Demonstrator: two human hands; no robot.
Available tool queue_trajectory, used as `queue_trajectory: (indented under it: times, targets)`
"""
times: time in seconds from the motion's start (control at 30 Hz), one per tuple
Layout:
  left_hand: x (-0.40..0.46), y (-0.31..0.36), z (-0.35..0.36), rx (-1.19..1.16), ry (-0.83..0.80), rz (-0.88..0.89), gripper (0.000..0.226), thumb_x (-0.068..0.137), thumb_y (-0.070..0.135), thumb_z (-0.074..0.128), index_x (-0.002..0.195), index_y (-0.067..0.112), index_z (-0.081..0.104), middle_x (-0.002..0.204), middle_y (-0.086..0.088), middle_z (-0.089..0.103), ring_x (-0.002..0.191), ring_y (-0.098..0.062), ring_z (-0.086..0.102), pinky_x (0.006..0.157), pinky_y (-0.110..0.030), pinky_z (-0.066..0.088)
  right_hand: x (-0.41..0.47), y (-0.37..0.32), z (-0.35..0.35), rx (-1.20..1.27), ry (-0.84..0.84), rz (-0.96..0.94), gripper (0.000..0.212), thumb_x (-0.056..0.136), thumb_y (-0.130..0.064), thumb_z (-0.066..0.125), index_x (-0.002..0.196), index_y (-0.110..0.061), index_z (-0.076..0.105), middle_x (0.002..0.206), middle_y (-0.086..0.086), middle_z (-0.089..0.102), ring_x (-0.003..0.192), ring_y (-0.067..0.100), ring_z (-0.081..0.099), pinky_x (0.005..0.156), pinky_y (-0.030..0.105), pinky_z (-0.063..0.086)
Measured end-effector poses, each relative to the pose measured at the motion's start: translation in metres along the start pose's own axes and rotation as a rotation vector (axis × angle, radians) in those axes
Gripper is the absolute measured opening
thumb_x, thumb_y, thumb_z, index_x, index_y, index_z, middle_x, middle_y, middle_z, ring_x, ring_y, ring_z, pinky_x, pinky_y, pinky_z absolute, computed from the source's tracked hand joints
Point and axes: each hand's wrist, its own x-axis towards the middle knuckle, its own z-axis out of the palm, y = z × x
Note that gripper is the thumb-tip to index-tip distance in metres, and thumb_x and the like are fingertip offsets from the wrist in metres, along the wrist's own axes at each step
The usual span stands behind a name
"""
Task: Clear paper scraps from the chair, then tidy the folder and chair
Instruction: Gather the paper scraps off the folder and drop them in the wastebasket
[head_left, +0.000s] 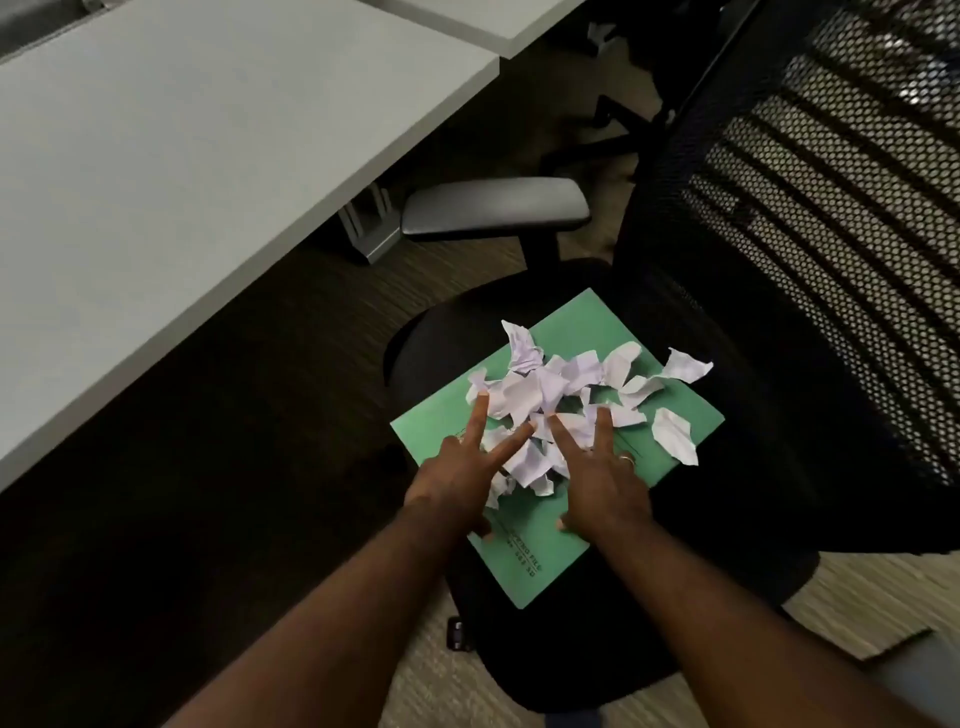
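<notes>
Where green folder (670, 415) lies, both hands, fingers spread, flank paper scraps (550, 395).

Dim room, deep floor shadows, soft focus, wide-angle bending at edges

A pale grey desk (171, 171) is filling the upper left, its metal leg (366, 228) standing on the striped carpet (322, 332). 1 crumpled white scrap (601, 35) is lying on the floor beyond.

black chair seat (613, 644) carries a green folder (670, 410) heaped with paper scraps (550, 395).
</notes>
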Motion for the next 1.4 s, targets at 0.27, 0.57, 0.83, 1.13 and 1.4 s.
queue_trajectory:
  times: [0.27, 0.57, 0.83, 1.13, 1.4]
  targets:
    - [0.026, 0.014, 0.010, -0.014, 0.028, 0.054, 0.095, 0.071, 0.013, 0.081, 0.142, 0.045, 0.026, 0.158, -0.007, -0.001, 0.107, -0.032, 0.055, 0.080, -0.044, 0.054, 0.017, 0.016, 0.007, 0.094, 0.059, -0.069, 0.058, 0.089, -0.008, 0.061, 0.133, -0.040, 0.041, 0.159, 0.004, 0.005, 0.122, 0.034, 0.047, 0.087, 0.038, 0.048]
    - [0.034, 0.026, 0.005, -0.084, 0.020, 0.071, 0.037, 0.087, 0.019, 0.064, 0.124, 0.024, 0.058, 0.140, -0.010, 0.034, 0.109, -0.031, 0.051, 0.086, -0.043, 0.049, 0.031, 0.022, 0.004, 0.260, 0.061, -0.104, 0.021, 0.097, -0.015, 0.041, 0.110, -0.011, 0.057, 0.120, 0.010, 0.052, 0.107, 0.031, 0.054, 0.075, 0.030, 0.036]
    - [0.029, 0.030, -0.008, -0.223, 0.088, 0.083, 0.031, 0.088, 0.017, 0.064, 0.118, 0.023, 0.065, 0.123, -0.007, 0.050, 0.104, -0.025, 0.056, 0.084, -0.036, 0.051, 0.021, 0.034, -0.016, 0.212, 0.226, -0.163, 0.020, 0.085, 0.005, 0.054, 0.096, -0.004, 0.067, 0.106, 0.013, 0.060, 0.097, 0.033, 0.060, 0.079, 0.041, 0.048]
    - [0.007, 0.037, -0.029, -0.218, 0.188, 0.105, 0.034, 0.085, 0.008, 0.066, 0.117, 0.020, 0.064, 0.126, -0.006, 0.050, 0.103, -0.026, 0.057, 0.084, -0.037, 0.050, 0.012, 0.043, -0.047, 0.270, 0.405, -0.273, 0.020, 0.075, 0.011, 0.060, 0.081, -0.004, 0.071, 0.090, 0.013, 0.065, 0.084, 0.031, 0.061, 0.070, 0.037, 0.046]
    - [-0.034, 0.023, -0.052, -0.234, 0.370, 0.097, 0.031, 0.083, 0.002, 0.066, 0.112, 0.012, 0.064, 0.129, -0.009, 0.050, 0.105, -0.031, 0.056, 0.084, -0.039, 0.049, -0.003, 0.011, -0.068, 0.238, 0.498, -0.371, 0.018, 0.076, 0.011, 0.064, 0.084, -0.002, 0.072, 0.091, 0.014, 0.067, 0.084, 0.032, 0.062, 0.071, 0.036, 0.045]
